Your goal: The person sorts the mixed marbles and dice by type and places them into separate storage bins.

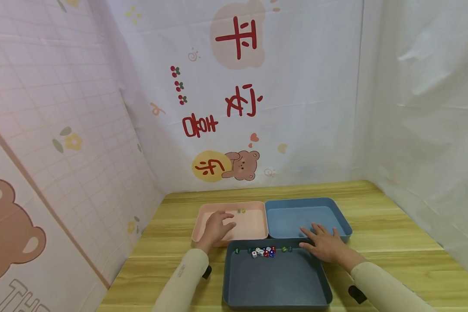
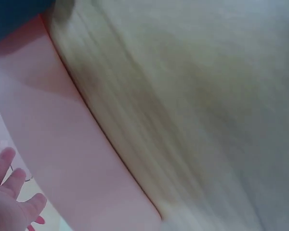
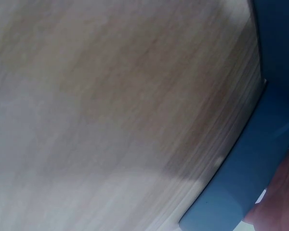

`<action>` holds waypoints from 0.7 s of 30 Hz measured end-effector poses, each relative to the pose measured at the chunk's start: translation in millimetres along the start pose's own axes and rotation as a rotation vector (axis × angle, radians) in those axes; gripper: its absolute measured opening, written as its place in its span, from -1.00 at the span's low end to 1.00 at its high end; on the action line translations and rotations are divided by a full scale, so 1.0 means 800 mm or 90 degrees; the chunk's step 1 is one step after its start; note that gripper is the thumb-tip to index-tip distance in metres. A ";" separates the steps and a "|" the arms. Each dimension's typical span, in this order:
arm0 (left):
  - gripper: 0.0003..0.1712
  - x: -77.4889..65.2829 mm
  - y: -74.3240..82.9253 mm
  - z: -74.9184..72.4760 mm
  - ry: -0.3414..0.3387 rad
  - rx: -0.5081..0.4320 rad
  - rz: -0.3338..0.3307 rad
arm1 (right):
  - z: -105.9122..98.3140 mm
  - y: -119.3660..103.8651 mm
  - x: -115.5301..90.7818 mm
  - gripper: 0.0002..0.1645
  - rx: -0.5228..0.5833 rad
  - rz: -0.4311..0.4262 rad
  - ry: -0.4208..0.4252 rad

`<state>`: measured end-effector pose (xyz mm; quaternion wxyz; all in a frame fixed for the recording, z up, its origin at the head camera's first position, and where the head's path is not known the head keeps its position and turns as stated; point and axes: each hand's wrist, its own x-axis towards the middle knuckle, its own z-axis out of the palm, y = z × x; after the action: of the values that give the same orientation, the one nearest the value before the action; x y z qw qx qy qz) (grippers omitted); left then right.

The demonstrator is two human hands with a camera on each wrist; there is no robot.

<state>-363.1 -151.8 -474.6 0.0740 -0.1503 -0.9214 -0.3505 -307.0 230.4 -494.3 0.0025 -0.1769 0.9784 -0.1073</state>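
Note:
Over the pink tray [image 1: 253,223] hovers my left hand [image 1: 217,226], fingers loosely bent with nothing between them. Two small dice [image 1: 241,211], one yellowish, lie near that tray's far wall. My right hand [image 1: 324,243] is spread above the near rim of the blue tray [image 1: 296,214], palm down and holding nothing; whether it touches the rim I cannot tell. A dark grey tray [image 1: 277,281] stands nearest to me. Along its far side lies a cluster of red, white and blue dice [image 1: 264,251], with green dice [image 1: 284,249] to the right and a green die [image 1: 237,251] to the left.
All three trays stand close together on a wood-grain table [image 1: 390,234]. A white printed curtain [image 1: 308,86] hangs behind it, with more cloth on both sides. In the left wrist view the pink tray's outer wall [image 2: 67,139] shows beside the table surface.

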 end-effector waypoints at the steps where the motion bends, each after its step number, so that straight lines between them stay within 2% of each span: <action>1: -0.59 -0.002 0.001 -0.001 -0.004 0.007 0.007 | 0.000 0.000 0.000 -0.14 -0.002 0.000 0.000; 7: -0.59 -0.017 0.005 -0.004 -0.021 0.042 0.061 | -0.002 0.000 0.000 -0.15 -0.005 -0.002 -0.003; 13: -0.60 -0.037 0.011 -0.002 -0.052 0.039 0.086 | -0.001 0.001 0.000 -0.14 0.000 -0.002 0.000; 21: -0.73 -0.058 0.011 0.002 -0.053 0.065 0.127 | -0.003 -0.001 -0.002 -0.12 0.001 -0.002 -0.001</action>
<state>-316.4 -155.0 -482.0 0.0776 -0.2521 -0.9208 -0.2874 -305.4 230.4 -491.8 0.0036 -0.1782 0.9781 -0.1076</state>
